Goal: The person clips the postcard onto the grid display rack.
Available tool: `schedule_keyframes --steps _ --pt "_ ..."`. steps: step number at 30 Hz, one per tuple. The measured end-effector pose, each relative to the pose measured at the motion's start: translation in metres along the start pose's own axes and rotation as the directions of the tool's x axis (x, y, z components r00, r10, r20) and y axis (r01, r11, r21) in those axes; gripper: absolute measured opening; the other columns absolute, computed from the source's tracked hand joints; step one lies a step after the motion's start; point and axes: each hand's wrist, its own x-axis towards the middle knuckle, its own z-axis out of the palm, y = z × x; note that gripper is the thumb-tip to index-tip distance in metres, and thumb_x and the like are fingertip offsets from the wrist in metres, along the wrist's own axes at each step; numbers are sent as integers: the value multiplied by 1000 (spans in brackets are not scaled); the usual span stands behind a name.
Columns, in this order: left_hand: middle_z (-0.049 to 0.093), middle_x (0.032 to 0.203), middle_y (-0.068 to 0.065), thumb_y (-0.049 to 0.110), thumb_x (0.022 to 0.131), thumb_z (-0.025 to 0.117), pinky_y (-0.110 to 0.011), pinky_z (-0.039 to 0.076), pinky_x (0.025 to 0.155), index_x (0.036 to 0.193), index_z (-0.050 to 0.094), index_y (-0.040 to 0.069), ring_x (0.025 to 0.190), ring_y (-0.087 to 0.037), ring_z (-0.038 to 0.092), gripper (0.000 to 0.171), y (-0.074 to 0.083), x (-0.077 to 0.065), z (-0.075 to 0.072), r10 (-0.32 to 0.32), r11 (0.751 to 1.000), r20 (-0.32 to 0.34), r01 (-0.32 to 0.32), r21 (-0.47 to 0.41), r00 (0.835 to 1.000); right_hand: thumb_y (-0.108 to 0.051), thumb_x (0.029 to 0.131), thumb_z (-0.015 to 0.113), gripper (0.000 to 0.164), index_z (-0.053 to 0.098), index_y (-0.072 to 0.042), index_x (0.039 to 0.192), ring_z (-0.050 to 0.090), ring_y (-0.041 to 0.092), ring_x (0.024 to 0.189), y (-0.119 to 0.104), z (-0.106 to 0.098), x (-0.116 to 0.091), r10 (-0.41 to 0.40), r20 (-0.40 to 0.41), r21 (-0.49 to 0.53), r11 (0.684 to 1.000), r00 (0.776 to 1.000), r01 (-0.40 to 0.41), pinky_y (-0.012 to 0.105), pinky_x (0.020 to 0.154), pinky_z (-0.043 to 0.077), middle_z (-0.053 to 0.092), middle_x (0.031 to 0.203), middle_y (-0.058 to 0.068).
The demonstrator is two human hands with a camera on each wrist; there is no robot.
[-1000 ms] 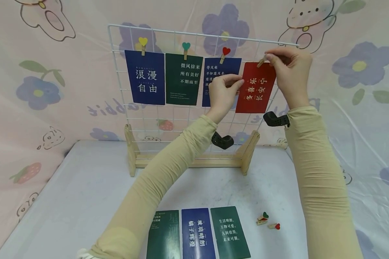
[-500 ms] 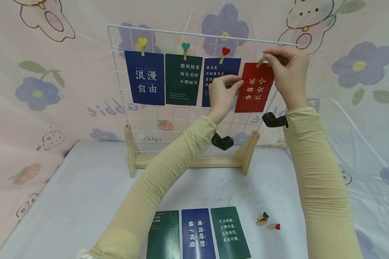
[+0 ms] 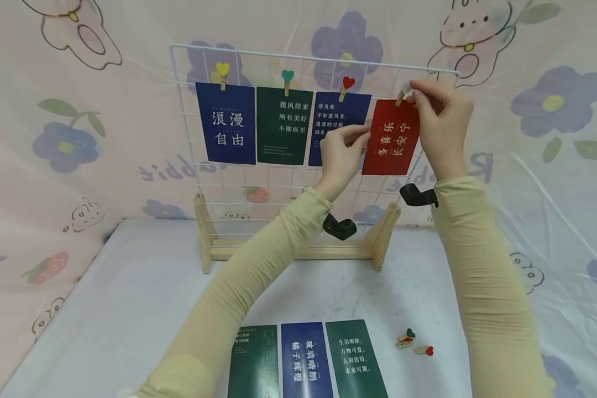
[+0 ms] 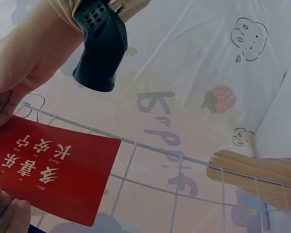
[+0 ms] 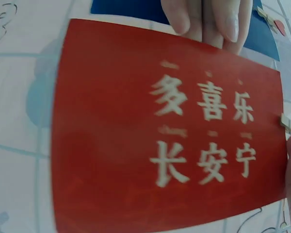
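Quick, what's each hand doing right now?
Left hand: closed, pinching the side edge of the red card.
Right hand: closed, pinching the small wooden clip at the card's top edge.

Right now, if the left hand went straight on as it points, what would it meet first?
Likely the red card, its edge right at the left hand; depth beyond is unclear.

Backdrop: pale pink cloth [image 3: 268, 25] | Prints: purple flowers [image 3: 346, 41], rabbits [image 3: 477, 30], strawberries [image 3: 50, 268] | Furniture: white-topped table [image 3: 129, 287] before cloth

Both arms [image 3: 258, 262] raised, fingers [image 3: 431, 89] pinched
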Motion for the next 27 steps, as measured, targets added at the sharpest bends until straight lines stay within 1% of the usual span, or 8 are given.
schedule_keyframes --steps 3,6,8,11,14,19,24,27 --pt "70 99 -4 8 92 63 -15 53 72 110 71 4 83 -11 67 19 -5 -5 0 -21 999 2 21 -25 1000 -4 93 61 17 73 1 104 62 17 85 -8 2 -12 -6 -43 38 999 999 8 23 85 51 68 98 9" --pt "70 99 -4 8 92 63 -16 53 72 109 71 3 84 -10 67 19 -9 -10 0 -36 998 9 36 -54 999 -2 93 60 16 72 3 102 62 19 87 -6 2 -20 -2 -75 79 997 997 8 25 87 50 65 101 9" --pt "70 99 -4 7 92 64 -18 54 73 109 70 2 84 -9 67 19 -11 -13 -2 -33 997 10 34 -68 999 -1 93 59 16 72 4 102 62 20 87 -6 1 -24 -1 -80 109 994 997 10 25 87 51 64 100 11" --pt "71 98 -5 7 91 65 -19 55 73 108 70 1 83 -10 67 19 -12 -15 -6 -18 996 7 19 -83 1000 1 94 57 17 70 4 105 62 22 86 -4 -1 -31 12 -52 176 984 999 -2 27 85 51 64 100 17" --pt "71 98 -8 6 90 66 -22 55 73 108 70 -1 84 -12 67 20 -14 -16 -10 -3 993 12 4 -115 1000 0 95 55 20 67 3 111 62 23 87 -4 -2 -37 37 -4 210 977 999 -35 28 86 51 64 104 19" --pt "70 99 -12 3 90 66 -24 56 74 109 68 -3 86 -15 67 21 -16 -21 -18 -31 984 34 37 -176 999 -1 96 54 23 63 1 117 62 24 89 0 -4 -47 50 51 237 970 997 -61 28 89 50 62 107 19" --pt "70 100 -12 4 90 65 -27 56 75 111 67 -4 87 -16 68 22 -21 -28 -27 -36 979 68 49 -200 997 0 96 53 23 62 3 117 61 26 90 9 -5 -59 99 72 340 933 992 -118 27 89 50 61 107 22" --pt "70 101 -11 6 91 65 -27 56 76 113 66 -4 88 -17 68 24 -27 -34 -36 -42 980 93 59 -189 995 0 96 52 24 60 6 118 61 26 91 23 -6 -69 116 96 364 920 989 -143 28 90 50 61 108 23"
